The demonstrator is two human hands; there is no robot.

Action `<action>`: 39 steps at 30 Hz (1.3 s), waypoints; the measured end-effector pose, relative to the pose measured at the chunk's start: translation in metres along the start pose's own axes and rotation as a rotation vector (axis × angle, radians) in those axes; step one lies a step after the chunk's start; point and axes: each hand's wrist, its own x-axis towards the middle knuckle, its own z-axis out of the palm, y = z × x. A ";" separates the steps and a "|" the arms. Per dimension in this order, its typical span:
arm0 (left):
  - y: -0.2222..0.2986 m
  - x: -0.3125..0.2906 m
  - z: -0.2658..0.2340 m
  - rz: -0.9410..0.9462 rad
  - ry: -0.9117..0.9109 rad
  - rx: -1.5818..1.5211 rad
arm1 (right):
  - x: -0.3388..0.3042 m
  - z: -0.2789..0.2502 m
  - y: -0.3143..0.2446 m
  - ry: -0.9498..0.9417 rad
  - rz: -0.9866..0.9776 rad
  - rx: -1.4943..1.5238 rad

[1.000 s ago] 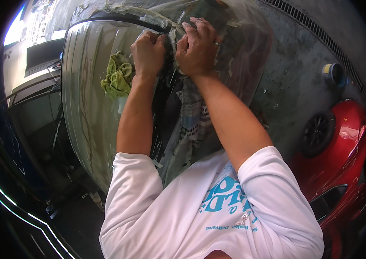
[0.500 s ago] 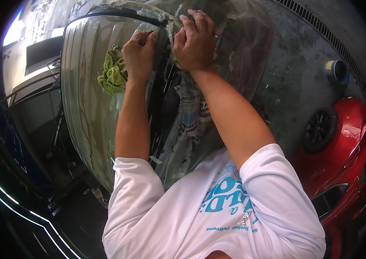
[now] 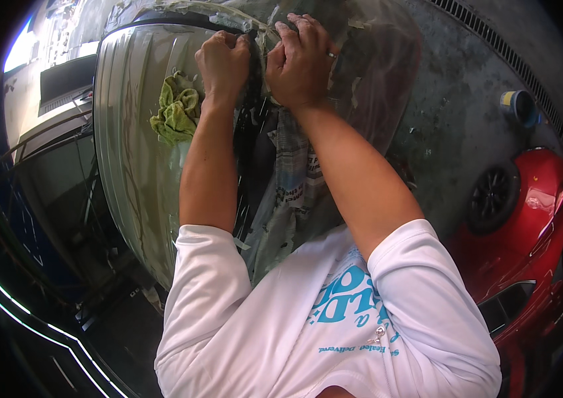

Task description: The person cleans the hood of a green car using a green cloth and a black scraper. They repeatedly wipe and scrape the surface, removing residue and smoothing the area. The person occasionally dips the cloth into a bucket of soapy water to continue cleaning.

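L hand [image 3: 223,65] curled at the far end of the dark strip [image 3: 249,126], can't tell if it's pinching anything; R hand [image 3: 301,63] open, fingers bent, on taped plastic sheeting [image 3: 377,79] just R of strip; strip's long axis runs away from the body btwn the forearms, L hand nearer it. Green cloth [image 3: 176,114] lies on ribbed panel [image 3: 125,132] just L of L wrist; well off R, blue bucket [image 3: 525,109] & red car [image 3: 540,199].
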 end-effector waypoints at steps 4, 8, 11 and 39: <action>0.002 0.000 -0.002 -0.110 -0.023 -0.064 | -0.001 -0.002 -0.002 -0.024 0.019 0.019; -0.006 0.003 -0.003 -0.052 -0.016 -0.033 | 0.002 -0.004 -0.003 -0.017 0.023 0.006; -0.014 -0.007 -0.004 -0.098 -0.047 -0.067 | 0.001 -0.004 -0.002 -0.028 0.022 0.008; -0.049 -0.043 -0.090 -0.147 -0.466 0.081 | 0.003 -0.008 -0.005 -0.052 0.025 -0.026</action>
